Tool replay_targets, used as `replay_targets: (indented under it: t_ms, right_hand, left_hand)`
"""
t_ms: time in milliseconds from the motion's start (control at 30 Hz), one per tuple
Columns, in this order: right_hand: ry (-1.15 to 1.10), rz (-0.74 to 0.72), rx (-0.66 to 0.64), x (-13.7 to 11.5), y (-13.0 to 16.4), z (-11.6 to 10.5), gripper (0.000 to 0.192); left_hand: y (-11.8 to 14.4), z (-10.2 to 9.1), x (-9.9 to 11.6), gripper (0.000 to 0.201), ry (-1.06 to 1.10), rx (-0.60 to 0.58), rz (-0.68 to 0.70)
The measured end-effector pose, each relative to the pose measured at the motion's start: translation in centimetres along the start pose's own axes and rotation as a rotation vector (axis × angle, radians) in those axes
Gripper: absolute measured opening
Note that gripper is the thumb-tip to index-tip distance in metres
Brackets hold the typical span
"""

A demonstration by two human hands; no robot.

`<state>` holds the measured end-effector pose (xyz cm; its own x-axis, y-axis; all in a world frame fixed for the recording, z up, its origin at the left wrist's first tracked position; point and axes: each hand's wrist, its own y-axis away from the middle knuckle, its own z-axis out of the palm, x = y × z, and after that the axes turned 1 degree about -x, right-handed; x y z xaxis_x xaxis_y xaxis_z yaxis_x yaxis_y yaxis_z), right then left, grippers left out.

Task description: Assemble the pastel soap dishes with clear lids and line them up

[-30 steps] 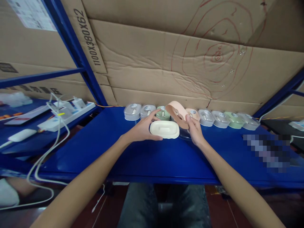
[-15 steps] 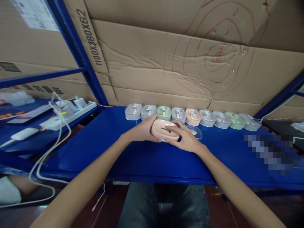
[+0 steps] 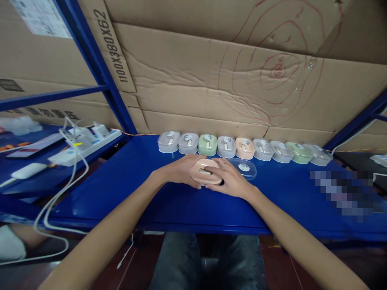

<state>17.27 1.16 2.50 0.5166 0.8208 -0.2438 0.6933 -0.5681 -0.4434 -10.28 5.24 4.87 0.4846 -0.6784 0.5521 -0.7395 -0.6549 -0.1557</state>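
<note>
Box [image 3: 198, 166], peach, slotted top, between both hands over bench [image 3: 199, 209]; can't tell if they touch. Left hand [image 3: 182, 170] grip holds its left side, right hand [image 3: 230, 179] grip its right. Clear lid [image 3: 250, 170] just beyond right hand. Nine lidded boxes [image 3: 244, 150] behind, along cardboard [image 3: 181, 76].

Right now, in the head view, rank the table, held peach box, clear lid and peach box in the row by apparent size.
1. Table
2. Held peach box and clear lid: the right hand partly covers both, so I can't rank them
3. Peach box in the row, though farther away
</note>
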Motion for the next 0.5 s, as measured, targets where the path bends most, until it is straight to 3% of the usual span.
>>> replay_targets:
  t_ms: [367,500]
  right_hand:
    - [0.103,-0.017,-0.107,-0.5,0.1,0.4,0.055]
    - [0.089,0.001,-0.033,-0.3,0.2,-0.9,0.06]
  left_hand:
    - [-0.7,0.9,0.4,0.093,-0.073,-0.026,0.032]
    - [-0.7,0.6,0.6,0.08,-0.129,-0.068,0.085]
